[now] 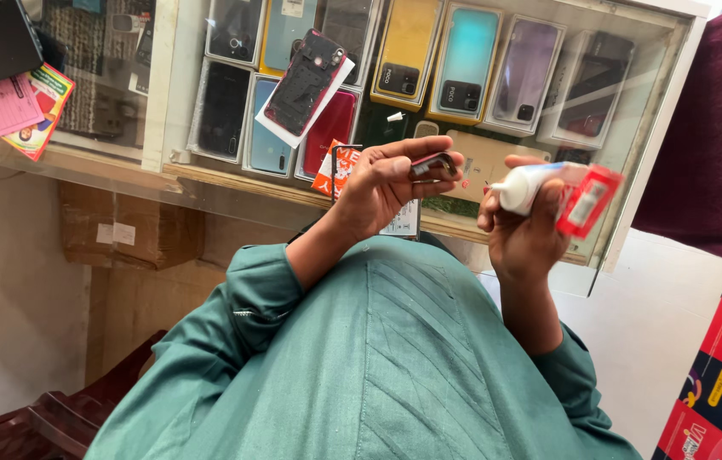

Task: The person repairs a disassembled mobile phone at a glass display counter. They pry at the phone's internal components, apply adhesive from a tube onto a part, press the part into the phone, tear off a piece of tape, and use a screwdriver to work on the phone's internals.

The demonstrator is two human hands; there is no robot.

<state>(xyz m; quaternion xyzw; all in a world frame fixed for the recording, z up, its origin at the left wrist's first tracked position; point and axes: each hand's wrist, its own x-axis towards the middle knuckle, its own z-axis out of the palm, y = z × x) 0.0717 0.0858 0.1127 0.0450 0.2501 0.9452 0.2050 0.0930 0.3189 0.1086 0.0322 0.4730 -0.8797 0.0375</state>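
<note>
Two bare hands work above a green-shirted lap, in front of a glass counter (165, 128) of boxed phones. Left hand (386, 183) curls closed around a small dark, reddish part (433, 163), tilted up toward the eyes as if for a close look. Right hand (527, 226) grips a white-and-red glue tube (557, 189), nozzle aimed at the part, just beside it.

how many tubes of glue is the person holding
1. The white and red glue tube is in the right hand, beside the glass counter. The left hand holds a small dark part, not a tube. Others may be hidden.
</note>
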